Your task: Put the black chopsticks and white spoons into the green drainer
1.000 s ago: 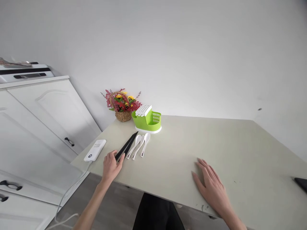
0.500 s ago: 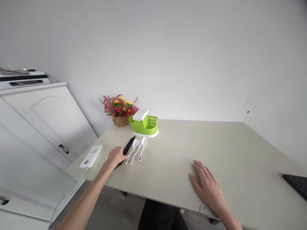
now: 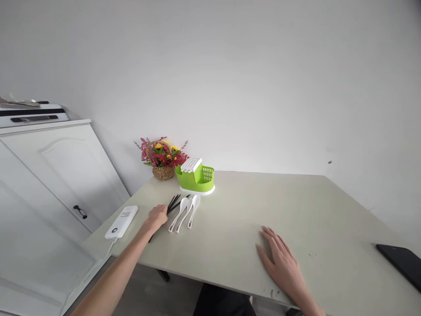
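At the left of the table, my left hand [image 3: 158, 216] is closed round several thin black chopsticks [image 3: 173, 203], whose far ends fan out beyond the fingers. Another dark tip shows below the hand near the table's front edge. Just right of the chopsticks lie three white spoons [image 3: 185, 215] side by side, bowls pointing away from me. Behind them stands a green and white utensil holder [image 3: 196, 177] with a slatted white top and a basket-like side. My right hand [image 3: 281, 261] rests palm down on the tabletop, fingers stretched and thumb apart, holding nothing.
A white power bank [image 3: 122, 222] with a cable lies at the left edge of the table [image 3: 243, 210]. A wicker basket of artificial flowers [image 3: 163, 171] stands by the wall. At the right edge is a black phone [image 3: 399, 262]. A white cabinet [image 3: 66, 175] borders the left.
The black chopsticks, earlier bunched in a neat row, now splay apart at their far ends under my left hand. The view has tilted slightly; my right hand keeps its place on the table.
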Demonstrator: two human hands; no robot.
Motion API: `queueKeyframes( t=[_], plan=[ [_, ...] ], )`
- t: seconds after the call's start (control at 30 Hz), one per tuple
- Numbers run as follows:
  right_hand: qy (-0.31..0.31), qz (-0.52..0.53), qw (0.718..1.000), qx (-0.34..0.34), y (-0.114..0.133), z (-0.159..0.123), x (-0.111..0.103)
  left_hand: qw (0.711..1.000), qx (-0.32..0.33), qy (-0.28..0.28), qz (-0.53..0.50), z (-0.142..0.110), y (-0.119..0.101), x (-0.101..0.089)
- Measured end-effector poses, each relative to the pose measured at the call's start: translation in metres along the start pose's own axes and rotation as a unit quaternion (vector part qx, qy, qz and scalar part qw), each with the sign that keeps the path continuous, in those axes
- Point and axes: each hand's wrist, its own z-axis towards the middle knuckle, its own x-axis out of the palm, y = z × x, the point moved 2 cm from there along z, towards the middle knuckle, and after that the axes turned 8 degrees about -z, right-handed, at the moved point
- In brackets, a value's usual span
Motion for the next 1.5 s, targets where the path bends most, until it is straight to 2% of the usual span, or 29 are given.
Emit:
queueKeyframes(
  t=[0.17,0.33,0.47,0.63,0.73,0.8,0.87,0.93,1.0,1.1,1.17,1.3,1.4,1.5],
  plan=[
    [-0.012,0.003,1.000,-0.006,0.000,-0.001,0.000,0.999,-0.019,0.040,0.022,-0.008,0.011,0.013],
    [-0.015,0.003,1.000,-0.011,-0.002,-0.001,0.003,0.999,-0.020,0.027,0.020,-0.016,0.016,0.023],
    [-0.009,-0.005,1.000,-0.003,-0.003,-0.002,0.004,1.000,-0.026,0.010,-0.001,-0.019,0.023,0.022],
    [-0.002,-0.006,1.000,-0.001,-0.003,-0.003,0.002,0.997,-0.045,-0.023,-0.051,-0.031,0.031,0.015],
    [-0.005,-0.006,1.000,0.002,-0.002,-0.003,0.001,0.985,-0.002,-0.051,-0.167,-0.046,0.024,0.015],
    [-0.001,-0.002,1.000,0.001,-0.002,-0.003,0.001,0.948,0.054,-0.064,-0.307,-0.057,0.009,0.018],
    [0.002,0.006,1.000,0.000,-0.002,-0.003,0.001,0.886,0.104,-0.046,-0.449,-0.069,-0.014,0.024],
    [-0.002,0.020,1.000,-0.003,-0.002,-0.003,-0.001,0.819,0.136,-0.005,-0.558,-0.080,-0.044,0.030],
    [0.004,0.050,0.999,-0.002,0.000,0.000,-0.005,0.770,0.165,0.021,-0.616,-0.090,-0.076,0.036],
    [0.062,0.162,0.984,0.028,0.013,0.009,-0.018,0.726,0.196,0.049,-0.657,-0.104,-0.120,0.044],
    [0.113,0.272,0.955,0.031,0.032,0.021,-0.032,0.711,0.216,0.066,-0.666,-0.112,-0.144,0.051],
    [0.071,0.436,0.897,-0.020,0.081,0.058,-0.076,0.715,0.253,0.068,-0.648,-0.124,-0.178,0.063],
    [0.104,0.505,0.856,-0.049,0.113,0.088,-0.105,0.720,0.271,0.059,-0.636,-0.127,-0.193,0.071],
    [0.147,0.530,0.833,-0.052,0.135,0.108,-0.118,0.726,0.281,0.042,-0.627,-0.126,-0.203,0.080]
  ],
)
